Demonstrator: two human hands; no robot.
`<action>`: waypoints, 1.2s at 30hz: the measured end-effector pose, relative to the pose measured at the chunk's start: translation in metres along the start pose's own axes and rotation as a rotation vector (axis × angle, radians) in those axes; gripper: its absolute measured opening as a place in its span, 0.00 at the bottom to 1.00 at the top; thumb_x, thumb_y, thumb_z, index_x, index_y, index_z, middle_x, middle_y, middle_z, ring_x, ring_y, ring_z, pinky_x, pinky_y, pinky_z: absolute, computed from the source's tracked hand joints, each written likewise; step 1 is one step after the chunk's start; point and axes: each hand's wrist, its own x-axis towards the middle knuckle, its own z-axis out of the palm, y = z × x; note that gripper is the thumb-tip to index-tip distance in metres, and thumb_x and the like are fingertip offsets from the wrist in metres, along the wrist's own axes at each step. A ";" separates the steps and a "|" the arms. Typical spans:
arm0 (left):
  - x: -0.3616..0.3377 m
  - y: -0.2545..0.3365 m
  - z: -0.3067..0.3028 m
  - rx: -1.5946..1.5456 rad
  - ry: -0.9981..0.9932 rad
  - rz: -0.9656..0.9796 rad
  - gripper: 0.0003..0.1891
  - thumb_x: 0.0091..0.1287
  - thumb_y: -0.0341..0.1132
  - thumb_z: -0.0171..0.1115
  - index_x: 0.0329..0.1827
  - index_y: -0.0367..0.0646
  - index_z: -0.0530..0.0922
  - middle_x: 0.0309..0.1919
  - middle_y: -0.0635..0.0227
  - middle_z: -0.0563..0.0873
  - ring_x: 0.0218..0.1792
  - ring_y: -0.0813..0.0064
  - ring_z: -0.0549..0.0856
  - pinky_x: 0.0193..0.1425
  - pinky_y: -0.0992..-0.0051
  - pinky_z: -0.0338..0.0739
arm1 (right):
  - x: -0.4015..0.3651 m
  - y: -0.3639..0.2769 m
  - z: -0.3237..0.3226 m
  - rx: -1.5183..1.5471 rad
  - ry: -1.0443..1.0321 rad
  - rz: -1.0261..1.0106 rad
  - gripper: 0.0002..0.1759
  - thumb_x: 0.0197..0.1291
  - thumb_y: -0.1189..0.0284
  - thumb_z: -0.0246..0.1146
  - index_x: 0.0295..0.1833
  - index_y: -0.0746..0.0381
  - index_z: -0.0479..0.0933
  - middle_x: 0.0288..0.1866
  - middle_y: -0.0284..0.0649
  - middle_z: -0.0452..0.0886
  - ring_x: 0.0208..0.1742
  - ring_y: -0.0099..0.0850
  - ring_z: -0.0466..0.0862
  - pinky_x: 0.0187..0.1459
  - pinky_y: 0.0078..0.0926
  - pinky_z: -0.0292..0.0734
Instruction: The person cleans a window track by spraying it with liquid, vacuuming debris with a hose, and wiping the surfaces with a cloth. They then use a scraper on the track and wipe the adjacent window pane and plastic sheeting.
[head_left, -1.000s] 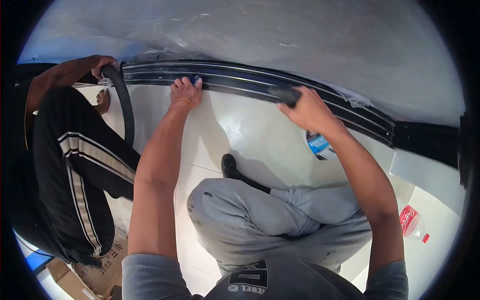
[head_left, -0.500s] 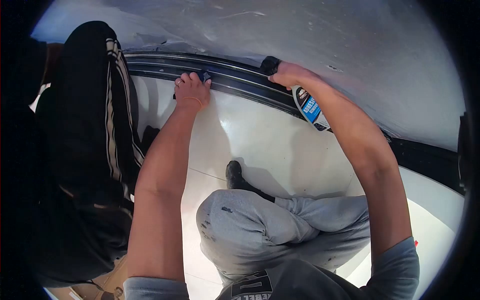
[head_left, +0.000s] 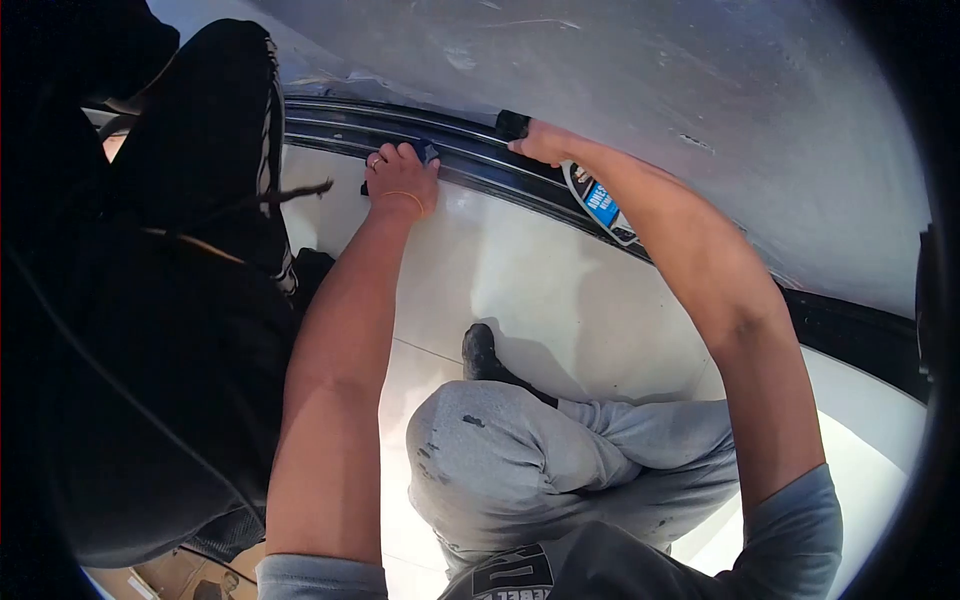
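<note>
In the head view, my right hand (head_left: 545, 142) is closed round the neck of a spray bottle (head_left: 597, 205). Its label is blue and black, with "adhesive" partly readable. The black spray head (head_left: 512, 125) points left, just above the black ribbed trim (head_left: 470, 165). My left hand (head_left: 402, 180), with a ring and a thin orange wristband, presses against the trim's lower edge. Its fingers are curled over a dark blue cloth (head_left: 429, 152), mostly hidden beneath them.
Close on my left is another person in dark striped trousers (head_left: 225, 120), with a dark cord (head_left: 290, 195) hanging there. A grey scuffed panel (head_left: 640, 70) rises behind the trim. My bent knee (head_left: 450, 440) rests over the white surface (head_left: 530, 270). Cardboard (head_left: 170, 575) shows lower left.
The spray bottle and my right hand have shifted left along the trim. My left hand stays by the trim with the cloth. The other person has leaned further in, and the cord has come into view.
</note>
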 end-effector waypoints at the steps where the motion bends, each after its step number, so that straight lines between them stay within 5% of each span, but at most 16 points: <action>1: 0.000 0.000 -0.002 -0.006 -0.008 0.004 0.32 0.75 0.60 0.50 0.62 0.37 0.69 0.61 0.50 0.73 0.65 0.47 0.73 0.69 0.54 0.68 | 0.005 -0.006 0.001 0.009 -0.010 0.003 0.34 0.65 0.43 0.61 0.30 0.67 0.84 0.27 0.48 0.85 0.36 0.41 0.86 0.47 0.40 0.78; 13: 0.005 -0.004 -0.010 -0.059 -0.089 0.020 0.32 0.76 0.59 0.47 0.62 0.33 0.67 0.63 0.45 0.71 0.67 0.43 0.72 0.71 0.51 0.68 | 0.039 -0.062 -0.013 0.184 -0.023 0.003 0.28 0.65 0.50 0.66 0.47 0.68 0.83 0.29 0.47 0.86 0.34 0.43 0.86 0.42 0.42 0.80; 25: 0.006 -0.005 -0.009 -0.021 -0.065 0.042 0.32 0.77 0.58 0.47 0.62 0.33 0.69 0.63 0.46 0.72 0.66 0.45 0.72 0.71 0.53 0.67 | 0.044 -0.098 -0.029 0.115 0.024 -0.053 0.29 0.66 0.48 0.64 0.57 0.62 0.81 0.52 0.51 0.86 0.55 0.50 0.85 0.55 0.44 0.78; 36: 0.009 -0.006 -0.008 -0.028 -0.074 0.047 0.32 0.76 0.59 0.49 0.62 0.34 0.69 0.62 0.46 0.73 0.65 0.46 0.73 0.70 0.54 0.67 | 0.055 -0.098 -0.026 0.152 0.074 -0.132 0.28 0.67 0.49 0.63 0.57 0.63 0.81 0.48 0.53 0.86 0.51 0.51 0.86 0.53 0.45 0.79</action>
